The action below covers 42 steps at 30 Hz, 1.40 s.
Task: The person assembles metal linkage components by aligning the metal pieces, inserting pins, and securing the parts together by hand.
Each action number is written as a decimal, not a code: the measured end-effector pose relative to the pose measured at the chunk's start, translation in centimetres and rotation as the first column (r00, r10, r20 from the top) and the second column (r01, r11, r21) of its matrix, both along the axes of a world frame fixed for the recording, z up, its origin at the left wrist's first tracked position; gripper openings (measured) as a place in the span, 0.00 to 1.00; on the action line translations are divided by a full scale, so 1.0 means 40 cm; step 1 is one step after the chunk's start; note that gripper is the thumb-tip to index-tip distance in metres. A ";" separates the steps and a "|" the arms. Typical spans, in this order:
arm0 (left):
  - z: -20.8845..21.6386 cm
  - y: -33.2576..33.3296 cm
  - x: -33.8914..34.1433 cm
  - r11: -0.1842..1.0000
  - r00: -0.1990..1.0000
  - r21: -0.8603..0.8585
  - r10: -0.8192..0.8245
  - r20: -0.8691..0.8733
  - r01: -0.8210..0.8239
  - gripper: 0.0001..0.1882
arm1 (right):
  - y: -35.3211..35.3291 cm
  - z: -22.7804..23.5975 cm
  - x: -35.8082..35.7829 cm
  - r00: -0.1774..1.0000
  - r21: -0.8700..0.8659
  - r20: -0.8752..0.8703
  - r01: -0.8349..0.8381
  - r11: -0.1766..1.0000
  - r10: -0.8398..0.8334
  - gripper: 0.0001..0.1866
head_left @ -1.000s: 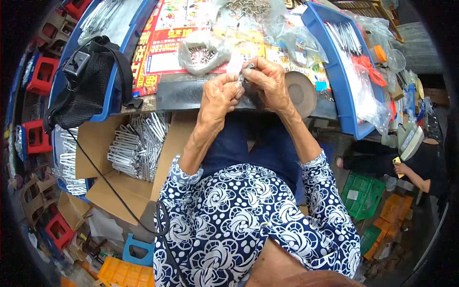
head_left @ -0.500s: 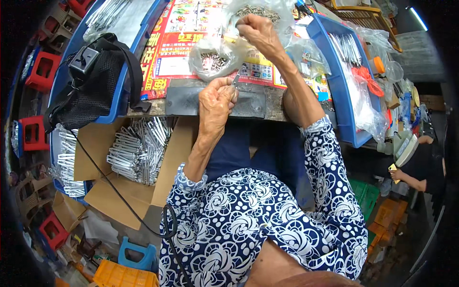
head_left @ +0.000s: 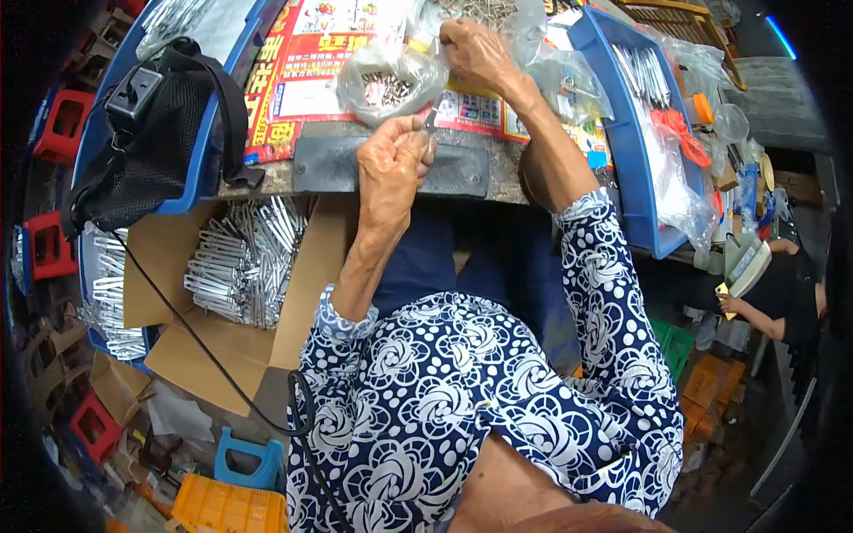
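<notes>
My left hand (head_left: 388,169) is closed over the near edge of the table, pinching a small flat metal piece (head_left: 431,118) that points up and away from the fingers. My right hand (head_left: 481,55) reaches farther out, its fingers curled at the near edge of an open plastic bag of small metal pins (head_left: 484,11). Whatever those fingers hold, if anything, is hidden. Between the hands and slightly left sits a second clear bag (head_left: 378,73) with short metal parts inside. Both bags rest on a red and yellow printed sheet (head_left: 311,93).
Blue trays (head_left: 591,53) with thin metal rods flank the work area. A black mesh bag (head_left: 147,169) lies over the left tray. Below it, a cardboard box (head_left: 298,315) holds many metal strips (head_left: 240,266). A black cable (head_left: 209,351) hangs past the box. Another person (head_left: 782,302) is at far right.
The whole view has shifted a little, so things sit higher and farther left. My left hand keeps its pinch on the metal piece; my right hand stays by the bag of pins, fingers still curled.
</notes>
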<state>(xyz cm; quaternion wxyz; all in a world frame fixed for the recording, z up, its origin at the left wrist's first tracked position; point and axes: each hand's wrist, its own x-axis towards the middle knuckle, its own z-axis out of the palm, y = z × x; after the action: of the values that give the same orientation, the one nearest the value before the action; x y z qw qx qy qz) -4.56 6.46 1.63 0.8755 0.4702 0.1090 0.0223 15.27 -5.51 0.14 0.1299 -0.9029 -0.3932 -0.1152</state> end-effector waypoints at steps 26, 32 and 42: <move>-0.008 -0.099 0.019 0.696 0.883 -0.558 -0.438 0.169 0.452 0.06 | -0.204 0.150 -0.424 0.881 0.536 -0.452 0.143 0.832 0.140 0.11; -0.002 -0.116 0.018 0.782 0.892 -0.443 -0.440 0.107 0.439 0.06 | -0.223 0.139 -0.432 0.915 0.521 -0.383 0.103 0.847 0.124 0.11; 0.004 -0.130 0.014 0.891 0.925 -0.249 -0.373 0.072 0.379 0.07 | -0.236 0.132 -0.428 0.969 0.451 -0.230 0.024 0.892 0.090 0.10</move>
<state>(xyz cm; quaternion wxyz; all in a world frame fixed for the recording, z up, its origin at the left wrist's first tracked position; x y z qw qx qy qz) -3.98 1.24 1.79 0.9181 0.3639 0.0082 -0.1567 -1.83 -14.97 5.42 0.3848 -0.8486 -0.3521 -0.0884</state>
